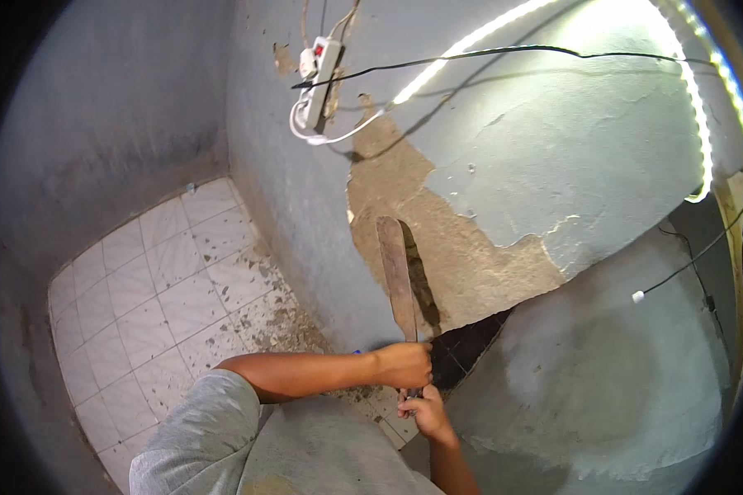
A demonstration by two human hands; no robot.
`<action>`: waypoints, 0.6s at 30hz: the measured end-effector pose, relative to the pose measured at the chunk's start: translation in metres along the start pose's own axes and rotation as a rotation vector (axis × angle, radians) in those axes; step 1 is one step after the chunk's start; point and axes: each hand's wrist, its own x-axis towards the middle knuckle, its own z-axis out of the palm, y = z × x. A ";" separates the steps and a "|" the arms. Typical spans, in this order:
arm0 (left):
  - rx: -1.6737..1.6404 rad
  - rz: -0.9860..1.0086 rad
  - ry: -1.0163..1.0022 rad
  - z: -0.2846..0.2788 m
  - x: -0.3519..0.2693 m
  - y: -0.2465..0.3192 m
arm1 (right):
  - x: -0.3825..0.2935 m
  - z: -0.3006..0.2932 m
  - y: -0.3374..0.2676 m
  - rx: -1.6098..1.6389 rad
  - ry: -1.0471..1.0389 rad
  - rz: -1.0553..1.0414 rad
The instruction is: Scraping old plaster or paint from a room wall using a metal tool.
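Observation:
A machete-like tool with a broad, rusty flat blade (396, 266) points up toward a grey painted wall (495, 179). My left hand (407, 364) is wrapped around it where the blade narrows. Just below, my right hand (430, 413) grips the handle's lower end. The blade lies over a brown bare patch (464, 247) where the paint has come off in a jagged outline. Its dark shadow falls to the right on that patch. I cannot tell whether the tip touches the wall.
Paint and plaster flakes (272, 315) litter the white floor tiles (167, 309) at the left. A white power strip (319, 83) with plugged cords hangs on the wall. A lit LED strip (470, 43) and a black cable (520, 48) cross above. A loose cable connector (638, 297) dangles right.

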 end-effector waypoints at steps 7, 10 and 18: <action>0.105 0.028 0.017 -0.039 0.017 0.032 | -0.019 0.010 0.078 -0.029 0.443 -0.403; -0.181 -0.038 0.218 -0.051 0.009 0.032 | -0.030 -0.007 0.085 -0.042 0.451 -0.521; -0.393 -0.683 0.681 -0.112 0.081 -0.029 | -0.040 -0.051 0.049 -0.051 0.456 -0.539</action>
